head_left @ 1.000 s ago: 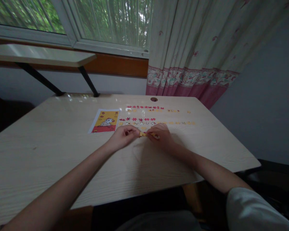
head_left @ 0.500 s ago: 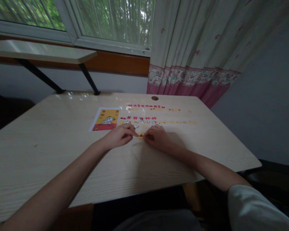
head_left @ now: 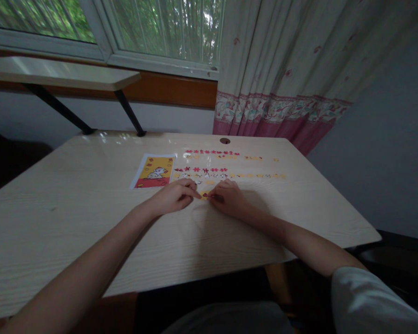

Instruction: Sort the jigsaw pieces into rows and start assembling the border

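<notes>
On the table, small yellow jigsaw puzzle pieces (head_left: 205, 195) with a dark red patch lie between my two hands. My left hand (head_left: 177, 195) reaches in from the left, its index fingertip on the left edge of these pieces and its other fingers curled. From the right, my right hand (head_left: 229, 197) pinches at their right edge with thumb and fingertips. How many pieces are joined there is too small to tell. Just beyond my hands run rows of loose pieces: a red row (head_left: 202, 170), and a yellow and white row (head_left: 251, 175) partly hidden by my fingers.
A printed reference picture (head_left: 155, 172) of a white cartoon animal on yellow and red lies left of the pieces. Farther back is another red row (head_left: 212, 152). A raised shelf (head_left: 62, 74) stands back left; a cable hole (head_left: 225, 141) and curtain (head_left: 264, 109) are behind.
Both hands stay at the same pieces, with only a very slight shift of the fingers. The whole view has moved a little.
</notes>
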{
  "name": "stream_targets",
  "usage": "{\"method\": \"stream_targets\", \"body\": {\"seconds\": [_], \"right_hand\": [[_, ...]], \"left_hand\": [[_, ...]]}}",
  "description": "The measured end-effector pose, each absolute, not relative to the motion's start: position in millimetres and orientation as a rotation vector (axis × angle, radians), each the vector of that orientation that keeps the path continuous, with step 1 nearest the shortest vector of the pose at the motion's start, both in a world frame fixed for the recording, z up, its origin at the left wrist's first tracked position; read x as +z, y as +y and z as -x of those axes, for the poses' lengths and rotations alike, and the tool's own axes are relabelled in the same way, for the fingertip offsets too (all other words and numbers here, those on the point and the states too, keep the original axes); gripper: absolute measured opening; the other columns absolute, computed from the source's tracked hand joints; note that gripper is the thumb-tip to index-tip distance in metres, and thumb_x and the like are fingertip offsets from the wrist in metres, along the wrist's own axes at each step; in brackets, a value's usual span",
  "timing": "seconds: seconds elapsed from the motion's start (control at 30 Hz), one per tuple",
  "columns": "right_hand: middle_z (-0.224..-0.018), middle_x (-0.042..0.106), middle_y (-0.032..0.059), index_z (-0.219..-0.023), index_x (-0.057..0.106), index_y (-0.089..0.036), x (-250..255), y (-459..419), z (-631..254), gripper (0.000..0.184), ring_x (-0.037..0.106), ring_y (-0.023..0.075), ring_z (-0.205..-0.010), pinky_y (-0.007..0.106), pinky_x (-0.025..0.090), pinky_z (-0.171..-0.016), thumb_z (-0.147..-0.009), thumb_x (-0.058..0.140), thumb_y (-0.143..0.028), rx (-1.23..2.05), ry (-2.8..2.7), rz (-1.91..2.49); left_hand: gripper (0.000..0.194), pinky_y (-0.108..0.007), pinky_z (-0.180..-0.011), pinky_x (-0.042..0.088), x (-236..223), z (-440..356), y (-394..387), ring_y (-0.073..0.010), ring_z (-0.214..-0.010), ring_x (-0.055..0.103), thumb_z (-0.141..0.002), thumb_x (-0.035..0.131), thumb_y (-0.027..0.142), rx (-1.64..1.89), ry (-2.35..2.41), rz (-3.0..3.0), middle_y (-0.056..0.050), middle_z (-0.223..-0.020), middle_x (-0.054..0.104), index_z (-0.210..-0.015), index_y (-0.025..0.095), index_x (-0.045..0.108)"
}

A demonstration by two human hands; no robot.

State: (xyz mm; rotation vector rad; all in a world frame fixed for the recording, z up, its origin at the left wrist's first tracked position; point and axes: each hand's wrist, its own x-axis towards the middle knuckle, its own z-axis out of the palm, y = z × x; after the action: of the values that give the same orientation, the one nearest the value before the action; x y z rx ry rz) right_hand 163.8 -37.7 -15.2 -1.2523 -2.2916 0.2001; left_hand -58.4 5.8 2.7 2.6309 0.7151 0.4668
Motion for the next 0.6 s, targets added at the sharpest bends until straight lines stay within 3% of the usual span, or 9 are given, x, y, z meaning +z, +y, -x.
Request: {"method": "stream_targets", "body": {"seconds": [0.6], "right_hand": [[-0.080,0.064,0.0034,-0.080,0.066,-0.019,-14.5,-37.5,-161.2,0.009,0.050,0.0168,-0.080,0.030,0.034,-0.074,-0.077,0.059,-0.023,0.169,-2.323,1.237]], "left_hand": [[0.038,-0.032,-0.082,0.044,0.1,59.5,5.8,-0.0184,-0.090,0.054,-0.074,0.042,0.007,0.473,0.788,-2.684,-0.006,-0.094,0.056,-0.100,0.020,0.066]]}}
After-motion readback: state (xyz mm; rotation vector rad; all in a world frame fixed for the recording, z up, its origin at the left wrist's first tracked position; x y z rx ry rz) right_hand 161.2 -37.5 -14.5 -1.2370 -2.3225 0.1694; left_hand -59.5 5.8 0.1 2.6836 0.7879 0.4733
